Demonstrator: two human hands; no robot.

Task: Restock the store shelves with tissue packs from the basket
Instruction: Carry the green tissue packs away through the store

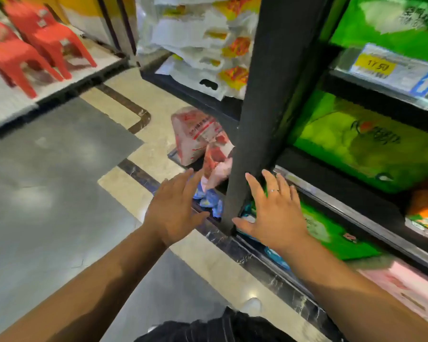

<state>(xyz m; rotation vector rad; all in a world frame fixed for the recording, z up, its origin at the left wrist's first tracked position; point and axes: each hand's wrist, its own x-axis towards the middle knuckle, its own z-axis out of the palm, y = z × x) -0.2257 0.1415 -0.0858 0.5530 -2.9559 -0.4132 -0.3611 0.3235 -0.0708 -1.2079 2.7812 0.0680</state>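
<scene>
— What's filling your screen?
— Mostly the shelf unit (386,104) on my right. Its black upright (262,107) runs straight down the middle of my view, and the feed's blurry.
— Any tissue packs?
— Yes. A big green tissue pack (366,149) lies flat on the middle shelf, and a second green pack (336,233) is on the lowest one. A red-and-white pack (195,134) stands low beyond the upright, near the floor (47,169).
— And the hands?
— My left hand (176,208) hovers just left of the upright, over some crumpled blue wrapping (210,201). My right hand (274,213) is just right of it, above that low green pack. The fingers (269,181) on both are spread wide and straight, gripping nothing. I can't tell whether the right palm touches the pack. There's a thin ring (274,190) on one right finger.
</scene>
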